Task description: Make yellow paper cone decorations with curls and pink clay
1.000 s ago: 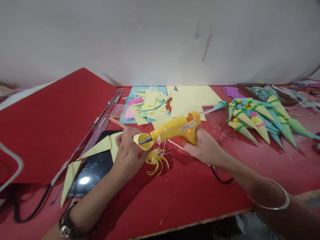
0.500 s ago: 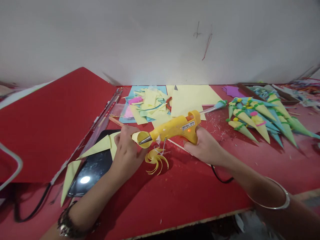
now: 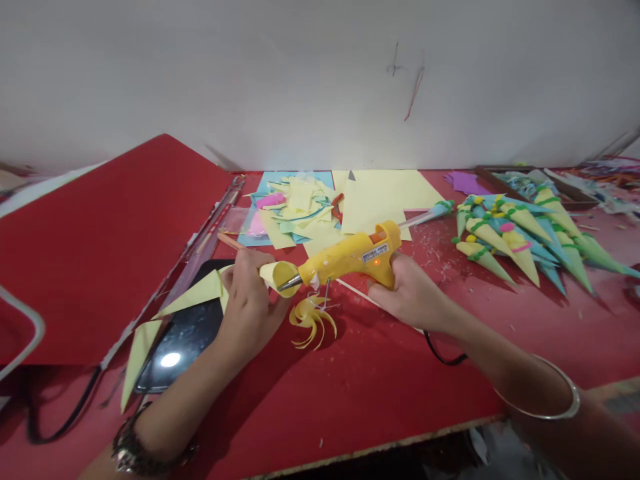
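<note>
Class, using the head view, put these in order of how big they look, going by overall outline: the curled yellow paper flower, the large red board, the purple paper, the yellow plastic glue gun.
1. Large red board
2. Yellow plastic glue gun
3. Curled yellow paper flower
4. Purple paper

Shiny metal nozzle on a smooth yellow plastic glue gun, pretty glossy from here.
The rolled cone looks like matt yellow paper, the black tablet-like slab is slick enough to mirror a light, and the red tabletop has a soft sheen with a rough, raw-looking edge.
</note>
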A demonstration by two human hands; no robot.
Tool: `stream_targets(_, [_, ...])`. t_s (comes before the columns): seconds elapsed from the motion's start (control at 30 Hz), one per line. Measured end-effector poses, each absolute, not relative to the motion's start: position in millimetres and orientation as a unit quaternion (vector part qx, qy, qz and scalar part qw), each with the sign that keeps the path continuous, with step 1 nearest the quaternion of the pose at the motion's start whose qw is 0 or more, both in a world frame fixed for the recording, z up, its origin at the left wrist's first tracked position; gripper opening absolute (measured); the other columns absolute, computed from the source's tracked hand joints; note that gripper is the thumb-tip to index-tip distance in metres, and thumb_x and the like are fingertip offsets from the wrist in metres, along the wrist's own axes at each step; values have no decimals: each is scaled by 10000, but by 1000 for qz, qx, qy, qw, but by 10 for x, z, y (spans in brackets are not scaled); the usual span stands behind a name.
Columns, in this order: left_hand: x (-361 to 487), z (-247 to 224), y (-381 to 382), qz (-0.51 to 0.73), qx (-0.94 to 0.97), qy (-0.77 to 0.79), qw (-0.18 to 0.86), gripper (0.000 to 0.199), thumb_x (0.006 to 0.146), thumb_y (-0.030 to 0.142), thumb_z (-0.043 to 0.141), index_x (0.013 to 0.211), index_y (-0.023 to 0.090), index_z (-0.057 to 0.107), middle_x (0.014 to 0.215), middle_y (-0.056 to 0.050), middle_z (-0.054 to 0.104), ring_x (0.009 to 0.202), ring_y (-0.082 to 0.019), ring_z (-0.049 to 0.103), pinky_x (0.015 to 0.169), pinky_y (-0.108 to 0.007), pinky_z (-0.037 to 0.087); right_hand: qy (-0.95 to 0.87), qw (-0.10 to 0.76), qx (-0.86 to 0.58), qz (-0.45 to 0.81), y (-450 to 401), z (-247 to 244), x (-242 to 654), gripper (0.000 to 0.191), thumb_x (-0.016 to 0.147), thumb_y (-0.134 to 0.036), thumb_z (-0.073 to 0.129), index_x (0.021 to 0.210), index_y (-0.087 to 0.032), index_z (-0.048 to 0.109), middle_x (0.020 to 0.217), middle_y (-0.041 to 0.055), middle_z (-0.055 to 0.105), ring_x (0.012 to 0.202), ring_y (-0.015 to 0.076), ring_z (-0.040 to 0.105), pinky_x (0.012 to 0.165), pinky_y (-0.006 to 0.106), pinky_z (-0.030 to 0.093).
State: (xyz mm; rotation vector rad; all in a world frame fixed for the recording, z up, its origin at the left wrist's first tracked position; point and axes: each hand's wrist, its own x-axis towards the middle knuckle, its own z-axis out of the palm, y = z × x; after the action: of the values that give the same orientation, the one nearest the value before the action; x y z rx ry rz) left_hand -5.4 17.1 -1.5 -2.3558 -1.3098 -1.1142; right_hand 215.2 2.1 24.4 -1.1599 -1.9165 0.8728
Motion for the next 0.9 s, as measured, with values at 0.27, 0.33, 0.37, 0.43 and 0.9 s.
stream_targets(0.27, [-78,-20,186,-378,-803,-440,138,222,757,228,523,923,190,381,789,-42,469,708,-198,484,608,-321,299,-731,344,-490,327,12,239,2141,167,659,-299,589,721,-160,521,516,-67,456,442,56,400,431,196,332])
stream_targets(0.33, [-76,-13,182,-376,-803,-444,128,217,754,219,522,922,191,388,801,-47,475,723,-206,488,620,-326,299,-727,351,-491,328,10,242,2137,184,654,-307,603,729,-160,522,536,-62,475,457,57,413,446,197,346])
stream_targets(0.37, [-75,-11,181,-374,-803,-446,125,212,755,210,520,921,191,390,808,-50,477,733,-211,489,627,-328,299,-723,352,-491,334,8,241,2134,189,654,-310,606,730,-160,520,540,-62,476,456,56,412,443,196,346])
stream_targets(0.43, [-78,-11,182,-375,-804,-443,127,216,753,211,527,919,191,389,806,-51,477,741,-216,487,633,-330,297,-714,354,-492,350,4,235,2129,204,654,-319,607,744,-160,517,538,-64,470,451,55,405,428,194,337])
stream_targets(0.9, [-101,3,174,-342,-808,-462,131,248,760,188,544,916,216,355,796,-20,451,735,-183,471,618,-314,294,-691,343,-490,405,-10,203,2147,109,649,-197,533,734,-164,473,530,-67,439,430,50,383,377,173,316])
